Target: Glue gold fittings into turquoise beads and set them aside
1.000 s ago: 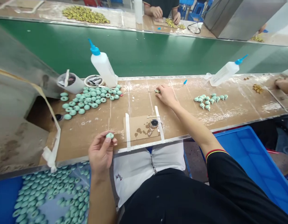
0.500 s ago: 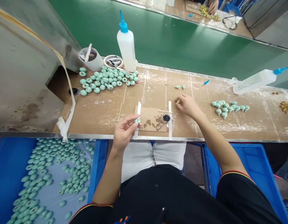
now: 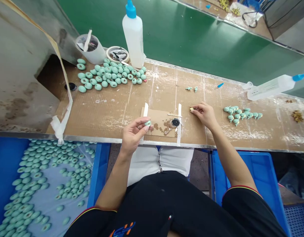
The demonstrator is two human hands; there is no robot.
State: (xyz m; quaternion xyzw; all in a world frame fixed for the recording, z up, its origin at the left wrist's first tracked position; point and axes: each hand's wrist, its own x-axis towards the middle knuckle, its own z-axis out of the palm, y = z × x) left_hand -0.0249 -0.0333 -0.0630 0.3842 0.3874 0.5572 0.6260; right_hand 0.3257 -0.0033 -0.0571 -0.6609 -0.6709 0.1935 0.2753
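My left hand (image 3: 132,135) pinches a mint-green egg-shaped piece (image 3: 148,123) between thumb and fingers, over the left part of a stained cardboard pad (image 3: 158,115). Held at the fingertips of my right hand (image 3: 205,114) is a small yellowish piece (image 3: 191,109), just above the bench and right of the pad; its exact shape is too small to make out. On the pad's right side stands a small pot of dark liquid (image 3: 175,122), with a thin white stick (image 3: 174,115) lying behind it. Two small green figure parts (image 3: 188,88) lie farther back.
Several green egg-shaped pieces (image 3: 108,75) lie back left, by a white squeeze bottle (image 3: 133,39), a tape roll (image 3: 118,54) and a cup (image 3: 92,51). Joined green pieces (image 3: 237,115) lie right, near a tilted bottle (image 3: 271,87). Blue bins (image 3: 99,174) flank my lap.
My right hand has moved slightly right, and the yellowish piece at its fingertips now shows more clearly. The left hand still holds the green piece, now turned a little. The camera view has shifted.
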